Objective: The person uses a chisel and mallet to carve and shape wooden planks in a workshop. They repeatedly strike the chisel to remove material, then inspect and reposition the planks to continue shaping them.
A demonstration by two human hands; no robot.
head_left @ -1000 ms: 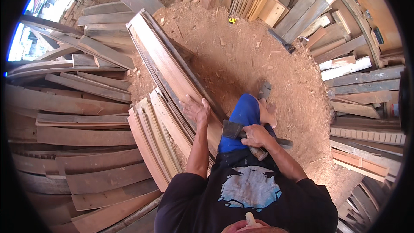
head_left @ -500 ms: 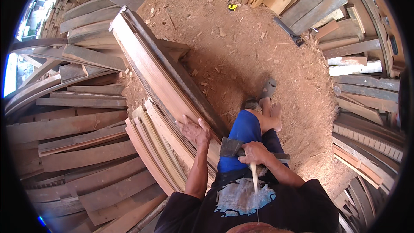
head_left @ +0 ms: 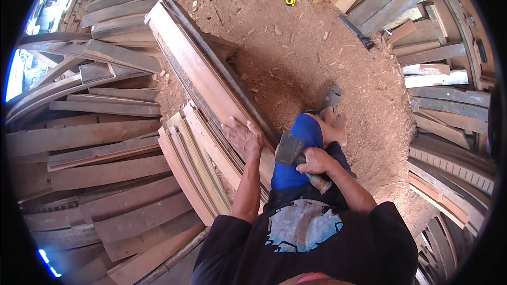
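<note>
My left hand (head_left: pixel 244 136) lies with spread fingers on the reddish face of a long plank (head_left: pixel 198 68), which slants from the upper left down to my lap. Darker boards lie along both of its long sides. Closed in my right hand (head_left: pixel 315 160) is a hatchet-like tool (head_left: pixel 289 148) with a broad dark blade. The blade rests over my blue-covered thigh, close to the plank's near end. A short, worn end of the tool sticks out below my fist, and my fingers hide the middle.
Several narrow strips (head_left: pixel 182 161) lie left of the plank. Stacked old boards (head_left: pixel 116 177) fill the left side, and more boards (head_left: pixel 449 100) line the right. Wood chips cover the ground. Farther off are a yellow tape measure (head_left: pixel 290 2) and a handsaw (head_left: pixel 357 32).
My right hand has turned the tool, raising its blade; the pale handle that pointed toward my chest no longer shows. My left hand stays on the plank. The whole view has shifted slightly.
</note>
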